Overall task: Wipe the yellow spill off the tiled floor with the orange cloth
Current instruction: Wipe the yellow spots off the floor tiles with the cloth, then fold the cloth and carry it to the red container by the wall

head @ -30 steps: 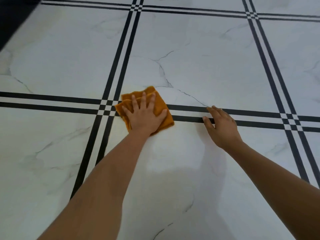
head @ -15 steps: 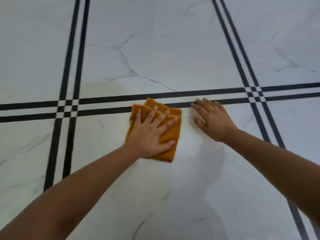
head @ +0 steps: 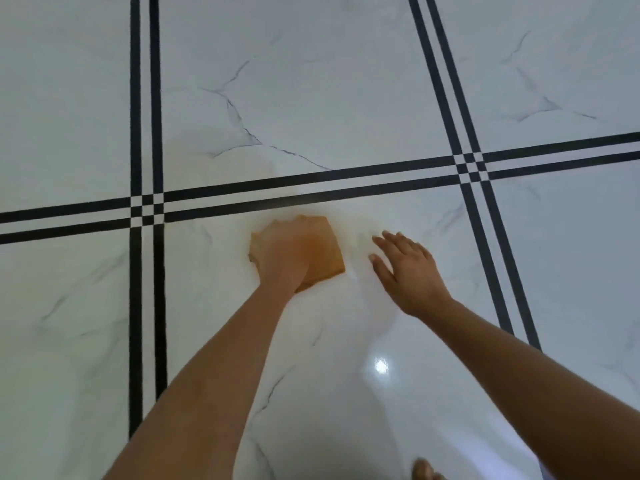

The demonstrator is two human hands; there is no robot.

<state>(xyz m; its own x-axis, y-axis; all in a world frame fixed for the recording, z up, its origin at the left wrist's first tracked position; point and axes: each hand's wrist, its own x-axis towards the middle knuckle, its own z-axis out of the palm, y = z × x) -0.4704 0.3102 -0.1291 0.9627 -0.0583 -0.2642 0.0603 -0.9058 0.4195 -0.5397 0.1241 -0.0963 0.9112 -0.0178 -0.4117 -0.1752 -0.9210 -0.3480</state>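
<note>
At the centre of the view, on the near tile just short of the paired black lines, the cloth lies folded on the floor under the left hand.

Grip:
- Left hand sits on top of the cloth and covers its left half; the orange edge shows at 3 o'clock and 5 o'clock of the hand. Motion blur smears the fingers, so it cannot be told whether they lie flat or curl over the far edge.
- Right hand is released: fingers straight and spread, pointing to 11 o'clock, palm down on the bare tile. It holds nothing and lies just beside the cloth at its 3 o'clock, not touching it.

Spill:
- A faint yellow film shows at 11 o'clock of the cloth, on the far tile beyond the lines. A paler yellow tinge rings the cloth from 12 to 2 o'clock.

Surface:
- Glossy white tiles with grey veining.
- The black lines cross at 9 o'clock and at 2 o'clock of the cloth.
- A bright glare spot sits at 5 o'clock, between the forearms.
- Bare toes show at the bottom edge — partly cut off.
</note>
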